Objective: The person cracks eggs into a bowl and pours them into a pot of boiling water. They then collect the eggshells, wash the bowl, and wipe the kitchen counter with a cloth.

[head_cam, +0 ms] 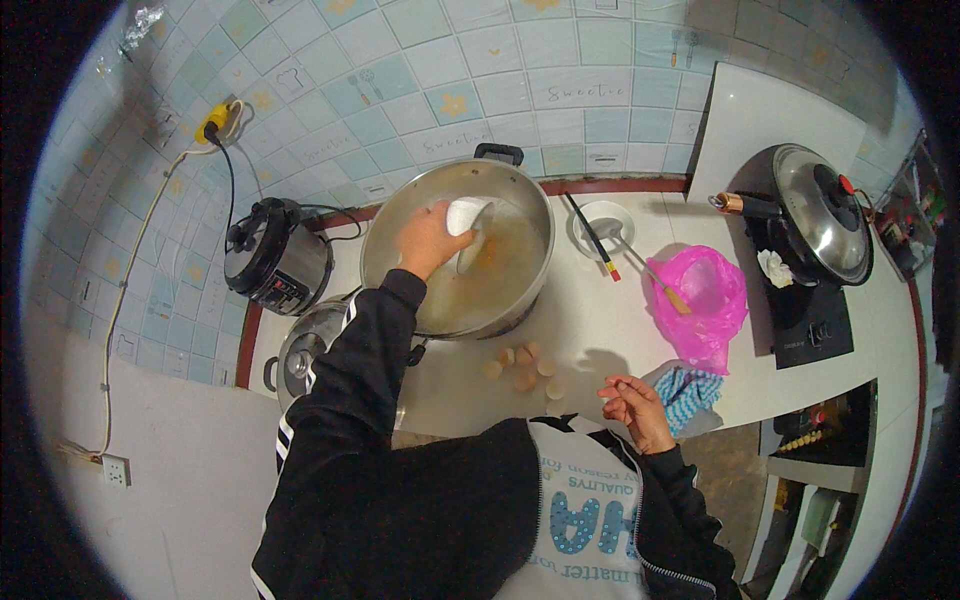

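My left hand (429,238) reaches into a large metal pot (546,247) and grips a white bowl (466,216), tilted on its side. Cloudy yellowish liquid (480,296) fills the bottom of the pot, with an orange patch (491,251) beside the bowl. My right hand (636,409) hovers over the counter's front edge, its fingers loosely curled and nothing visible in them. Several cracked eggshells (525,375) lie on the counter between the pot and that hand.
An electric pressure cooker (279,259) and a glass-lidded pot (304,356) stand left. To the right are a white bowl (631,225) with a ladle (649,271) and black stick (592,236) across it, a pink plastic bag (701,322), a blue-and-white cloth (688,394) and a lidded wok (814,217).
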The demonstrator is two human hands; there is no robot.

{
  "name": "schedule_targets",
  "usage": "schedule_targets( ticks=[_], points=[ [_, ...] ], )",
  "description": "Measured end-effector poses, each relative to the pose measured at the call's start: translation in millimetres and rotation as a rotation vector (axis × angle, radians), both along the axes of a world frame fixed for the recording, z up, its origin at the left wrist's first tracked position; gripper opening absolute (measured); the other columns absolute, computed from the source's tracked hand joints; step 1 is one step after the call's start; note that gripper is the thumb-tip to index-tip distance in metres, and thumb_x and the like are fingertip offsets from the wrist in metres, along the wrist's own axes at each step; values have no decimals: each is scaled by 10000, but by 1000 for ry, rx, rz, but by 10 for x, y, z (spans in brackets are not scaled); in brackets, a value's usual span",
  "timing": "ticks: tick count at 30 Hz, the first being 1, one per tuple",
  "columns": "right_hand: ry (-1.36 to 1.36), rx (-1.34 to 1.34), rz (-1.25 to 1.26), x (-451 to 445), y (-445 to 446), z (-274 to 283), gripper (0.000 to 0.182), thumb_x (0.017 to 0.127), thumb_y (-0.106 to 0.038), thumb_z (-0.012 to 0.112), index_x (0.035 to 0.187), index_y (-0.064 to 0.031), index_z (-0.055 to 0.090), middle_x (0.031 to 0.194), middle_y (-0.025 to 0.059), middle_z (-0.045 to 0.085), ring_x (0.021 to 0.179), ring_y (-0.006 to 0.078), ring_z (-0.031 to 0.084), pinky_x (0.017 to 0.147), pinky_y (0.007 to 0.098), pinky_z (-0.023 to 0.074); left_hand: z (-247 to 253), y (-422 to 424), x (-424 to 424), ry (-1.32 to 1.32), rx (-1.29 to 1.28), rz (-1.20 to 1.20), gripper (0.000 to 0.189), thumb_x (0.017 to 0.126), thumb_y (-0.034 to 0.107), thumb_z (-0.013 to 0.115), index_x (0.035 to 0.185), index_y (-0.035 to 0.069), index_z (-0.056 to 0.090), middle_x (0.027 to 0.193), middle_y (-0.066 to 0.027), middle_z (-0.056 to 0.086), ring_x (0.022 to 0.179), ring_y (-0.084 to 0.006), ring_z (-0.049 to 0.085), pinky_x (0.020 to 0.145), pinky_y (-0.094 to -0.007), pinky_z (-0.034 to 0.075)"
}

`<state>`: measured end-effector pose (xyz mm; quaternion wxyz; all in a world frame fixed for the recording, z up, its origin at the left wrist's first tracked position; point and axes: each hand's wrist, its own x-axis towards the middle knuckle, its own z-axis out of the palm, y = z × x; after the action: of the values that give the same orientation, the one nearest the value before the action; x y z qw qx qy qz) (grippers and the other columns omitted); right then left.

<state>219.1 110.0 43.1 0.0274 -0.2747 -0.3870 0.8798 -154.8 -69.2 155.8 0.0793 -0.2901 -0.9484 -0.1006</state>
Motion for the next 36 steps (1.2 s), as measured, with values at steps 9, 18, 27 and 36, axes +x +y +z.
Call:
schedule_targets(
  ticks=[9, 18, 27, 36],
  points=[
    [1, 10, 7, 24, -19, -75, 219, 922, -141, 473, 1071, 3, 546, 942, 136, 645, 680, 158, 619, 660, 281, 517, 252, 124, 458, 283, -47, -300, 746, 573, 379, 778, 1205, 93, 504, 961, -146, 523, 892, -321, 532, 699, -407, 465],
    [0, 3, -17, 74, 2, -230, 235, 917, -169, 505, 1075, 0, 547, 938, 131, 646, 670, 154, 621, 640, 281, 524, 320, 89, 556, 409, -4, -455, 787, 495, 299, 813, 1182, 83, 495, 963, -116, 485, 902, -290, 504, 749, -391, 429],
    [-11, -11, -6, 102, 7, -275, 230, 916, -157, 509, 1082, -4, 554, 934, 128, 647, 677, 152, 624, 652, 278, 532, 401, -8, 601, 500, 9, -549, 820, 477, 309, 816, 1194, 99, 479, 1021, -117, 495, 929, -285, 503, 794, -391, 396],
    [-26, 6, -25, 140, -34, -271, 221, 923, -119, 464, 1082, 12, 542, 900, 137, 651, 653, 173, 642, 605, 286, 534, 499, -95, 652, 531, 40, -538, 782, 499, 318, 801, 1183, 91, 496, 1006, -117, 491, 926, -281, 498, 805, -391, 386]
  ],
)
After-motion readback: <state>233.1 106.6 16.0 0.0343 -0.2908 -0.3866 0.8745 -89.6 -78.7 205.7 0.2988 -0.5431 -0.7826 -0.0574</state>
